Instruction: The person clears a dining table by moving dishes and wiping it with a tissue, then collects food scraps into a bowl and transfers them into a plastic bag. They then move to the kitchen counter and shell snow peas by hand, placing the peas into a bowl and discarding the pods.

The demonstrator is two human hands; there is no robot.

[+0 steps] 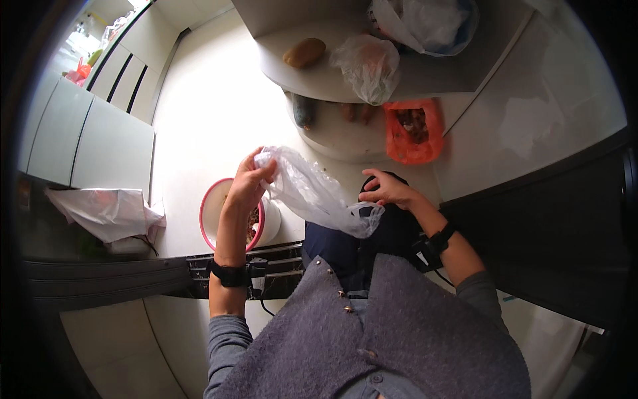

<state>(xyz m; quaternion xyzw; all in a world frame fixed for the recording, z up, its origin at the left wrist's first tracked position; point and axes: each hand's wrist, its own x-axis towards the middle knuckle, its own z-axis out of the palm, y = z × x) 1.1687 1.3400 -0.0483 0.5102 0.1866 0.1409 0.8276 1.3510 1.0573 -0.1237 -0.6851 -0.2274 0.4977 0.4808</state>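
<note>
My left hand (253, 174) grips one end of a thin, translucent plastic bag (314, 192) between thumb and fingers. The crumpled bag stretches across toward my right, over my dark trousers (324, 247). Beside its loose end, my right hand (386, 189) hovers over my knee with fingers apart, seemingly holding nothing. Below my left forearm stands a white bin (271, 219) with a pink rim, with scraps inside partly hidden by the arm.
Ahead, a rounded upper shelf (279, 67) carries a brown oblong vegetable (304, 53) and a filled clear bag (371, 65). On the lower shelf (329, 137) are a dark green gourd (302, 110) and an open red plastic bag (416, 144). White cabinets (112, 139) line the left.
</note>
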